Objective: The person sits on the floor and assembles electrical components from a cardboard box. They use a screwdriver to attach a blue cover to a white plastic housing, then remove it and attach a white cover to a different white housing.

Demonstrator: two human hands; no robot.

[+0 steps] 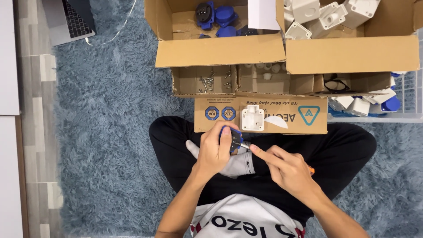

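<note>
- Sitting cross-legged on a blue-grey shag rug (110,132), the person works over the lap, which keeps the parts close to the eyes and clear of the pile.
- Left hand (214,152) is clenched around a small blue socket part (233,137), its face turned toward the other hand.
- Right hand (288,169) grasps a screwdriver (245,146); the index finger lies along the shaft, steadying the tip at the blue part. An orange bit of handle shows behind the palm.
- A white housing (253,117) rests on a cardboard flap (308,128) just beyond the hands.
- Compartments hold screws (207,82), blue parts (218,15) and white housings (326,15), sorted by kind.
- Boxes wall the front; a laptop (68,20) lies well apart; open rug lies to the left.
</note>
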